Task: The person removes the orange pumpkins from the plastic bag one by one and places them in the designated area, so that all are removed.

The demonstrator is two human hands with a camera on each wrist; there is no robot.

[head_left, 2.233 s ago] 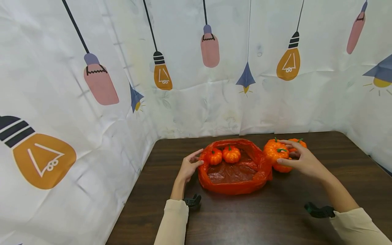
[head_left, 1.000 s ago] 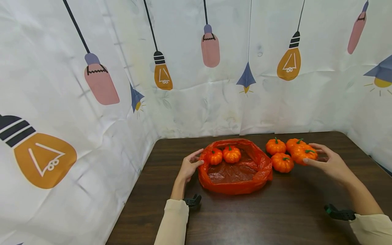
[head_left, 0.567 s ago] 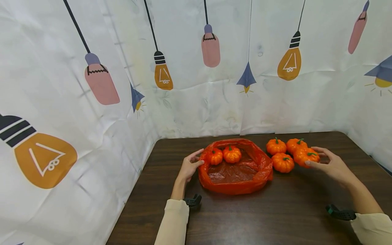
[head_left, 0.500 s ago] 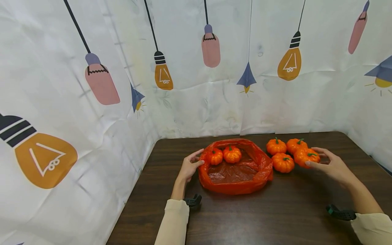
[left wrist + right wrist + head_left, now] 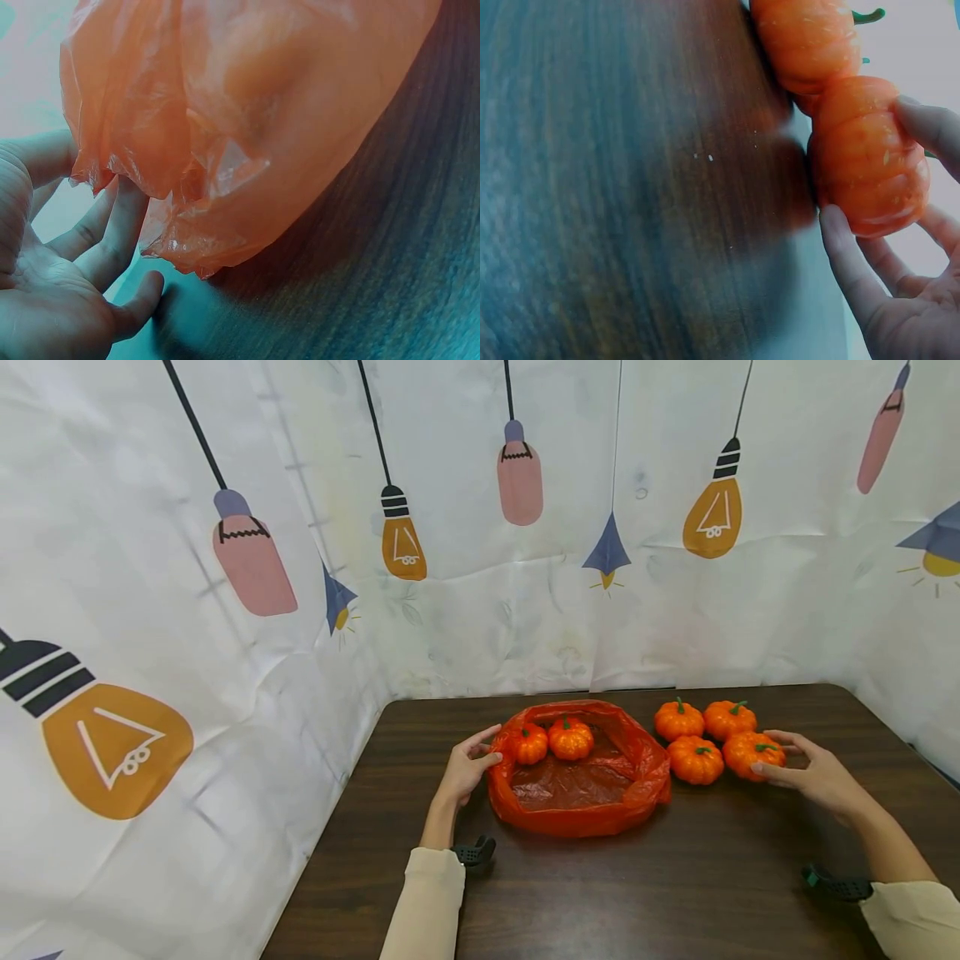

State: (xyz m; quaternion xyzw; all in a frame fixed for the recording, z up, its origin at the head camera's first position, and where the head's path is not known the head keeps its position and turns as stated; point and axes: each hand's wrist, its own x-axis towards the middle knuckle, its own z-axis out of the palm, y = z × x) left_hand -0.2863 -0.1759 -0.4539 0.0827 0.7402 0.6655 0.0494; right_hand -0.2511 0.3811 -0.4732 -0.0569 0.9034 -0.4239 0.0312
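Note:
A small orange pumpkin (image 5: 752,755) with a green stem sits at the right front of a cluster. My right hand (image 5: 821,777) holds it from its right side, thumb and fingers around it; in the right wrist view fingertips touch the pumpkin (image 5: 870,165) on two sides. A red plastic bag (image 5: 577,821) with a wide mouth stands left of the cluster. At its left rim, my left hand (image 5: 461,770) pinches the thin plastic; part of the fingers is hidden behind the bag. Two pumpkins (image 5: 571,739) lie inside, toward the back left.
Three other pumpkins (image 5: 696,760) stand close together between the bag and the held one. All rest on a dark wooden table (image 5: 600,902). A white curtain printed with lamps (image 5: 480,635) hangs behind and at the sides. A black strap sits on each wrist.
My right hand has carried its pumpkin rightward from beside the bag, then lowered it among the others at the table's right. My left hand has stayed at the bag's rim.

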